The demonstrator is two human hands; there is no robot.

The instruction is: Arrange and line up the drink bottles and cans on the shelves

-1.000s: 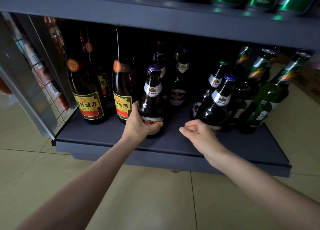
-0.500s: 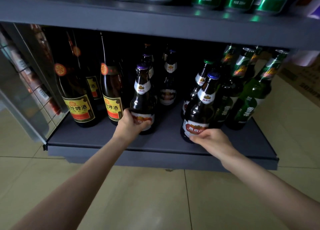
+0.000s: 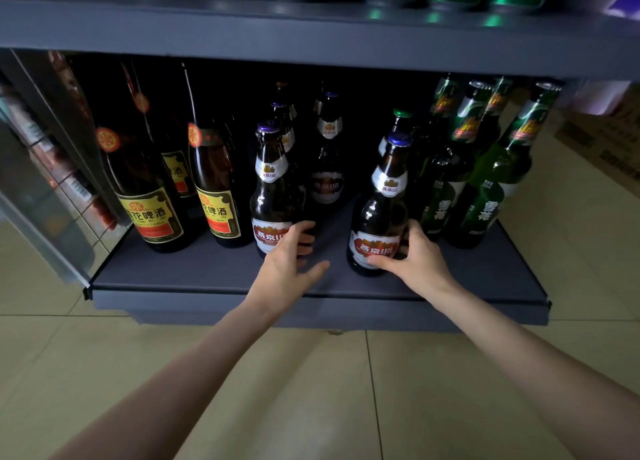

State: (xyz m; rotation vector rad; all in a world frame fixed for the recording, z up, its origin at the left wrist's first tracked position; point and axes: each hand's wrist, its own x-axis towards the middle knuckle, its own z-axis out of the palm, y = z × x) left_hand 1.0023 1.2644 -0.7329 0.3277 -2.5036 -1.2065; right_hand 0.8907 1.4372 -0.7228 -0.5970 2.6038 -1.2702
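Bottles lining up on bottom shelf [image 3: 214, 269]: right hand [image 3: 414, 258] gripping right U8 bottle [image 3: 379, 224]; left hand [image 3: 287, 262] opening beside left U8 bottle [image 3: 273, 203]. Next: nudging flush.

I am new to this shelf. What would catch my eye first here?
Two brown bottles at the shelf front: the right hand grips the right bottle, the left hand lies loosely by the left bottle. Green bottles crowd the right end.
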